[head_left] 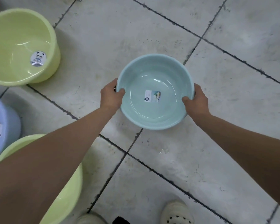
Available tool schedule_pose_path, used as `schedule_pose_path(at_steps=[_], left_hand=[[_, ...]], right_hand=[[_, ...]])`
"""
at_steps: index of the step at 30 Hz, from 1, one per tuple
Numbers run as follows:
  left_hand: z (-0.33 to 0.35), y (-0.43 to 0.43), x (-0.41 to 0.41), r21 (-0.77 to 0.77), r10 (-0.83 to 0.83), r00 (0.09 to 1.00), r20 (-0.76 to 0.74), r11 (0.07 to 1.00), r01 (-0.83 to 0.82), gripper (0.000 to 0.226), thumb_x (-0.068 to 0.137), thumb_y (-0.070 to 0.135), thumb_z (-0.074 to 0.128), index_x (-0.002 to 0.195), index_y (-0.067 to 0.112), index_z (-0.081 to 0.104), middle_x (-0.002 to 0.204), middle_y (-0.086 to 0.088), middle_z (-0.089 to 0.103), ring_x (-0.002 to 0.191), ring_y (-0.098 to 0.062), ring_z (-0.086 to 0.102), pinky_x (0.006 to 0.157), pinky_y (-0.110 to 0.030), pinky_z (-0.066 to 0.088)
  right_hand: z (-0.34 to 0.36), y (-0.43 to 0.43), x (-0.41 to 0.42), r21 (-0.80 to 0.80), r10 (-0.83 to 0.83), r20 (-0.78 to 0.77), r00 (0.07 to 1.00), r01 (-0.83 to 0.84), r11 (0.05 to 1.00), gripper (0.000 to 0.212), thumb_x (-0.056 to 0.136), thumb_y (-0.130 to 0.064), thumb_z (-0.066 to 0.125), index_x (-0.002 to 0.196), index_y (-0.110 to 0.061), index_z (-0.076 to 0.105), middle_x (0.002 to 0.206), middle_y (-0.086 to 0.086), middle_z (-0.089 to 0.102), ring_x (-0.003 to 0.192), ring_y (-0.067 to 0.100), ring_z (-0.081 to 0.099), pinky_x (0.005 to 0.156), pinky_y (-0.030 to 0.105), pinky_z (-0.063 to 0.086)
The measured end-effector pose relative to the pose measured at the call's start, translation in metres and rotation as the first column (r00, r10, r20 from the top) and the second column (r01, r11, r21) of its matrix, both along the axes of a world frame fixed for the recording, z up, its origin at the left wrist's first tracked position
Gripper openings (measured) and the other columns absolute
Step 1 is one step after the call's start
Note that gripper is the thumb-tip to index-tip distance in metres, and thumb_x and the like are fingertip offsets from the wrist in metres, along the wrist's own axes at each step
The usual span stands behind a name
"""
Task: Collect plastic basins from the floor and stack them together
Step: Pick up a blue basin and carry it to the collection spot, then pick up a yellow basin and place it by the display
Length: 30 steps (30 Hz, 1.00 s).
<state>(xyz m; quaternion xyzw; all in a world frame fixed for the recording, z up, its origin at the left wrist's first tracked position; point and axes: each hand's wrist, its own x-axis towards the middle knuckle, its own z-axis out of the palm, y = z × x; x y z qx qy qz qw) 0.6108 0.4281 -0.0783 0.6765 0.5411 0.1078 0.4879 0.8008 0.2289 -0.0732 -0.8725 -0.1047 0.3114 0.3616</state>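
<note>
1. Both hands are on the teal basin: left hand on its left rim, right hand on its right.
2. Fingers grasp the rim on each side, thumbs hooked inside.
3. The basin sits upright, mid-frame over the tiled floor; touching or lifted, cannot tell.
4. Off left are a green basin, a lilac basin and a second green basin.

Two green basins, one teal basin, one lilac basin, two hands.
</note>
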Motion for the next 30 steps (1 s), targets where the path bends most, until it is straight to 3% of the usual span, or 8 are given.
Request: schedule_pose_path(at_steps=[4, 8, 11, 15, 21, 25, 28, 30], left_hand=[[0.003, 0.001, 0.0, -0.013, 0.009, 1.0, -0.007, 1.0, -0.009, 0.04, 0.084, 0.004, 0.056, 0.116, 0.023, 0.068, 0.089, 0.001, 0.067, 0.069, -0.014, 0.058, 0.057, -0.008, 0.047], [0.017, 0.013, -0.002, -0.199, -0.041, 0.996, -0.079, 0.98, 0.025, 0.046, 0.087, 0.024, 0.067, 0.132, 0.017, 0.056, 0.116, -0.002, 0.065, 0.104, -0.022, 0.064, 0.087, -0.035, 0.055], [0.047, 0.019, -0.022, -0.181, -0.084, 0.99, -0.113, 0.981, 0.062, 0.054, 0.091, 0.036, 0.063, 0.139, 0.02, 0.047, 0.131, 0.0, 0.053, 0.121, -0.017, 0.053, 0.09, -0.026, 0.041], [0.096, 0.023, -0.096, -0.078, -0.061, 0.992, -0.112, 0.996, 0.052, 0.038, 0.091, 0.029, 0.063, 0.128, 0.024, 0.057, 0.132, 0.004, 0.058, 0.119, -0.013, 0.055, 0.091, -0.022, 0.039], [0.147, 0.008, -0.257, -0.004, 0.321, 0.922, -0.217, 0.944, -0.33, 0.03, 0.09, 0.023, 0.064, 0.119, 0.018, 0.062, 0.121, 0.001, 0.064, 0.112, -0.013, 0.057, 0.094, -0.029, 0.043], [0.148, -0.022, -0.357, -0.036, 0.618, 0.725, -0.304, 0.753, -0.657, 0.032, 0.087, 0.029, 0.066, 0.117, 0.016, 0.062, 0.119, -0.006, 0.064, 0.111, -0.019, 0.059, 0.093, -0.028, 0.04], [0.134, -0.051, -0.414, -0.043, 0.708, 0.611, -0.354, 0.64, -0.767, 0.046, 0.086, 0.029, 0.069, 0.127, 0.012, 0.056, 0.133, -0.013, 0.057, 0.122, -0.026, 0.054, 0.093, -0.03, 0.039], [0.12, -0.07, -0.44, -0.058, 0.699, 0.603, -0.383, 0.634, -0.771, 0.061, 0.084, 0.027, 0.072, 0.137, 0.011, 0.048, 0.141, -0.015, 0.049, 0.128, -0.028, 0.049, 0.098, -0.031, 0.037]], right_hand=[[0.002, 0.002, 0.0, -0.027, -0.017, -0.024, 1.0, 0.016, 0.999, 0.053, 0.086, -0.009, 0.053, 0.136, -0.023, 0.047, 0.107, -0.001, 0.058, 0.094, 0.02, 0.055, 0.077, 0.027, 0.043], [0.015, 0.007, 0.007, -0.152, -0.023, -0.119, 0.993, 0.004, 0.988, 0.06, 0.084, -0.032, 0.067, 0.138, -0.018, 0.045, 0.125, 0.005, 0.061, 0.106, 0.025, 0.06, 0.088, 0.037, 0.052], [0.05, 0.02, 0.006, -0.15, -0.029, -0.082, 0.996, 0.017, 0.988, 0.078, 0.084, -0.048, 0.067, 0.148, -0.02, 0.033, 0.141, 0.003, 0.051, 0.124, 0.024, 0.053, 0.095, 0.033, 0.043], [0.108, 0.054, -0.023, -0.12, 0.171, 0.097, 0.981, -0.159, 0.98, 0.066, 0.085, -0.053, 0.061, 0.142, -0.026, 0.042, 0.143, -0.004, 0.05, 0.129, 0.021, 0.048, 0.109, 0.04, 0.038], [0.151, 0.126, -0.149, 0.007, 0.53, -0.048, 0.846, -0.531, 0.848, 0.049, 0.087, -0.05, 0.062, 0.132, -0.036, 0.054, 0.125, -0.015, 0.062, 0.116, 0.011, 0.059, 0.106, 0.032, 0.039], [0.154, 0.151, -0.236, 0.062, 0.61, -0.123, 0.783, -0.608, 0.792, 0.039, 0.09, -0.039, 0.063, 0.127, -0.027, 0.061, 0.098, -0.012, 0.067, 0.098, 0.008, 0.064, 0.076, 0.013, 0.043], [0.14, 0.151, -0.286, 0.018, 0.693, -0.174, 0.7, -0.701, 0.713, 0.044, 0.089, -0.036, 0.066, 0.13, -0.021, 0.057, 0.106, -0.002, 0.066, 0.095, 0.012, 0.065, 0.071, 0.01, 0.045], [0.12, 0.146, -0.311, -0.061, 0.745, -0.205, 0.635, -0.768, 0.637, 0.059, 0.086, -0.04, 0.069, 0.139, -0.022, 0.048, 0.125, 0.004, 0.062, 0.109, 0.02, 0.062, 0.088, 0.024, 0.049]])
